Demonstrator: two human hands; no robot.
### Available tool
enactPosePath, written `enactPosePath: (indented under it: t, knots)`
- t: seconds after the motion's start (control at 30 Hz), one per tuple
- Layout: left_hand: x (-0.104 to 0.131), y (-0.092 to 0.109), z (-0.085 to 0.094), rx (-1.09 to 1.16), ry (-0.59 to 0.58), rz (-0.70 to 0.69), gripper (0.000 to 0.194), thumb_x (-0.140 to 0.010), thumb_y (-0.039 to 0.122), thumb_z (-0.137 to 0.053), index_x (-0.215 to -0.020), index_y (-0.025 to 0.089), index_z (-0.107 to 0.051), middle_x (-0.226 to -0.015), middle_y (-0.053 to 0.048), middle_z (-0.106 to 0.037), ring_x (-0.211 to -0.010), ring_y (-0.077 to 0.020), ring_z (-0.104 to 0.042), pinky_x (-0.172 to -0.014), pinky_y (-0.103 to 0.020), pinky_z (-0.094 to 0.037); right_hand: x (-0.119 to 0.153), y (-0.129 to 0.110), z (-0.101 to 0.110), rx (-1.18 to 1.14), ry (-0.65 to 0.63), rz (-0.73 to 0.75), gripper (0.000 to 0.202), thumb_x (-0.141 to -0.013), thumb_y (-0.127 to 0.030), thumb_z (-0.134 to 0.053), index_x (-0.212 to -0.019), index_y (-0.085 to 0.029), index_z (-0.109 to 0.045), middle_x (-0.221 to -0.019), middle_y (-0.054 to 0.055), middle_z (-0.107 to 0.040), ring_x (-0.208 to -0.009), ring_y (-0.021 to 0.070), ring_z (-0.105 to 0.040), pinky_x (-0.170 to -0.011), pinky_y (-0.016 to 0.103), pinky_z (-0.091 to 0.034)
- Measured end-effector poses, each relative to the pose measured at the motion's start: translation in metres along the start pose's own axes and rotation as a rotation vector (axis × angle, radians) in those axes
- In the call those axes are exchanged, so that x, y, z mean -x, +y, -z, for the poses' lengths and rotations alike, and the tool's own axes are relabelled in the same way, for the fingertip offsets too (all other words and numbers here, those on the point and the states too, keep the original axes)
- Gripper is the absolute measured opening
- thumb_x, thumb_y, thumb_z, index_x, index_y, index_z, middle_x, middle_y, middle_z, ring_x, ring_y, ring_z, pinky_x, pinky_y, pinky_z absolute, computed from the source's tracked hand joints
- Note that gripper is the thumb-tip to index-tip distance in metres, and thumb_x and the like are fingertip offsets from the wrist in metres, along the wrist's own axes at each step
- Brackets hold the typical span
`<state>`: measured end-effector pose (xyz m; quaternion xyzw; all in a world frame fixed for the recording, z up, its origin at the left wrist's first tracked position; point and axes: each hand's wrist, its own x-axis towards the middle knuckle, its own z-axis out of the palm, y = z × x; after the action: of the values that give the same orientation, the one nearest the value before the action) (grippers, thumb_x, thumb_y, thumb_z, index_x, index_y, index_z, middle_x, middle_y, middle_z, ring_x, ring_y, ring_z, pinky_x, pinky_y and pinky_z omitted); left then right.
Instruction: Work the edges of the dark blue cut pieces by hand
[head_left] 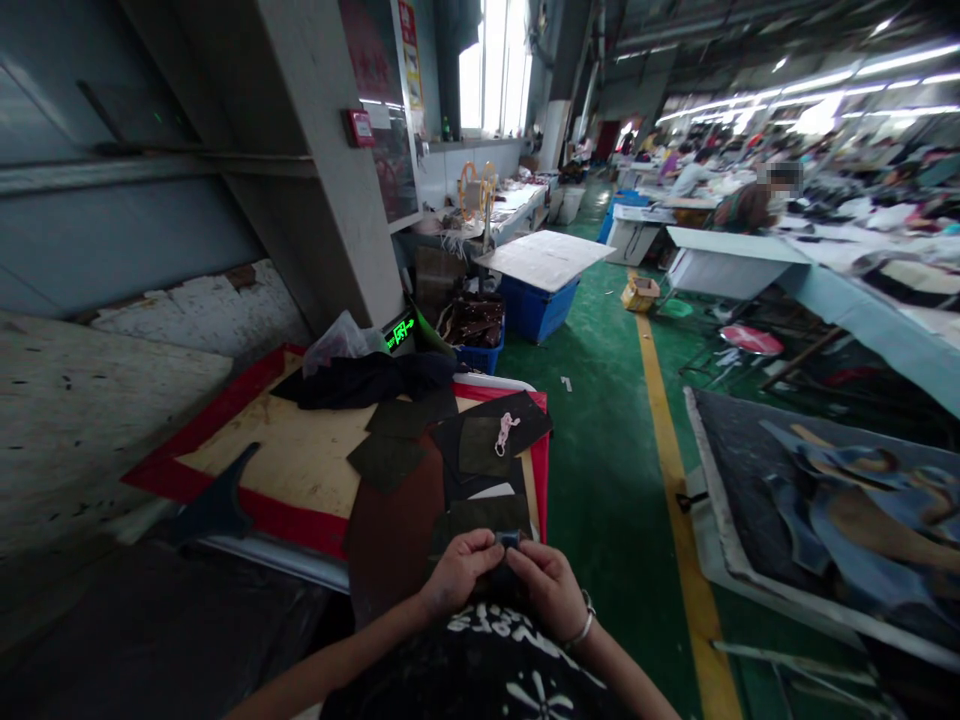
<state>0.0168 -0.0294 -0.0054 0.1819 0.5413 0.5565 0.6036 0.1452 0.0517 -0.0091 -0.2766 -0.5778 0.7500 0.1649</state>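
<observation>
My left hand (456, 570) and my right hand (546, 585) meet close to my chest, both pinching a small dark piece of material (507, 541) between the fingertips. A bracelet sits on my right wrist. Just beyond my hands lie several dark green and black cut fabric pieces (480, 445) and a brown leather sheet (394, 530) on a red-edged work board (300, 455). A small pink-white object (505, 433) rests on one of the pieces.
A black cloth heap (367, 380) and a plastic bag lie at the board's far end. Blue bins (536, 305) stand ahead by a pillar. The green floor with a yellow line (671, 470) runs to the right. Other workers sit at distant tables.
</observation>
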Motion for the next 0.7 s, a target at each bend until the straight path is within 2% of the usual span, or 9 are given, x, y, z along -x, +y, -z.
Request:
enactPosePath:
  t: [0.1, 0.2, 0.33, 0.43, 0.53, 0.63, 0.7]
  knots:
    - [0.004, 0.005, -0.006, -0.009, -0.006, -0.037, 0.037, -0.065, 0.045, -0.064, -0.059, 0.015, -0.042, -0.055, 0.006, -0.039, -0.051, -0.0062, -0.033, -0.049, -0.019, -0.024, 0.003, 0.001, 0.005, -0.149, -0.080, -0.112, 0.040, -0.080, -0.049, -0.048, -0.061, -0.014, -0.050, -0.050, -0.005, -0.039, -0.044, 0.0066, -0.033, -0.043, 0.019, -0.025]
    - [0.006, 0.007, -0.013, -0.108, -0.004, -0.060, 0.040, -0.064, 0.046, -0.065, -0.057, 0.015, -0.041, -0.055, 0.006, -0.037, -0.051, -0.0059, -0.031, -0.048, -0.019, -0.023, 0.004, 0.003, 0.011, -0.175, -0.154, -0.131, 0.047, -0.082, -0.055, -0.042, -0.065, -0.013, -0.054, -0.052, -0.003, -0.042, -0.045, 0.0070, -0.035, -0.044, 0.019, -0.027]
    - [0.006, 0.005, -0.017, -0.174, -0.004, -0.052, 0.039, -0.064, 0.045, -0.065, -0.057, 0.015, -0.041, -0.055, 0.006, -0.034, -0.052, -0.0060, -0.028, -0.048, -0.019, -0.021, 0.004, 0.007, 0.015, -0.051, -0.168, -0.082, 0.039, -0.076, -0.050, -0.055, -0.071, -0.011, -0.059, -0.057, -0.002, -0.046, -0.052, 0.0078, -0.036, -0.048, 0.020, -0.029]
    - [0.007, 0.007, -0.018, -0.123, -0.032, -0.041, 0.039, -0.072, 0.050, -0.054, -0.061, 0.015, -0.043, -0.056, 0.005, -0.036, -0.052, -0.0070, -0.030, -0.049, -0.019, -0.025, 0.006, 0.005, 0.018, -0.005, -0.130, -0.052, 0.038, -0.077, -0.047, -0.055, -0.067, -0.011, -0.058, -0.055, -0.003, -0.044, -0.050, 0.0076, -0.035, -0.046, 0.020, -0.026]
    - [0.009, 0.012, -0.018, -0.165, -0.114, -0.079, 0.040, -0.079, 0.052, -0.043, -0.073, 0.014, -0.052, -0.065, 0.002, -0.046, -0.059, -0.0093, -0.039, -0.056, -0.021, -0.033, 0.011, -0.003, 0.022, -0.025, -0.057, -0.001, 0.036, -0.077, -0.046, -0.055, -0.064, -0.013, -0.056, -0.054, -0.003, -0.044, -0.049, 0.0076, -0.034, -0.045, 0.020, -0.027]
    - [0.008, 0.012, -0.016, -0.394, -0.291, -0.102, 0.034, -0.073, 0.046, -0.056, -0.086, 0.014, -0.058, -0.076, 0.000, -0.053, -0.070, -0.0121, -0.046, -0.064, -0.021, -0.036, 0.015, -0.014, 0.027, -0.071, 0.049, 0.018, 0.036, -0.076, -0.046, -0.056, -0.061, -0.013, -0.054, -0.051, -0.004, -0.041, -0.046, 0.0070, -0.033, -0.042, 0.020, -0.026]
    - [0.003, 0.007, -0.014, -0.581, -0.375, -0.096, 0.030, -0.070, 0.042, -0.060, -0.080, 0.014, -0.061, -0.071, 0.001, -0.053, -0.066, -0.0115, -0.046, -0.060, -0.020, -0.035, 0.014, -0.018, 0.029, -0.094, 0.120, 0.028, 0.036, -0.075, -0.045, -0.057, -0.059, -0.014, -0.053, -0.050, -0.004, -0.041, -0.045, 0.0068, -0.033, -0.041, 0.019, -0.026]
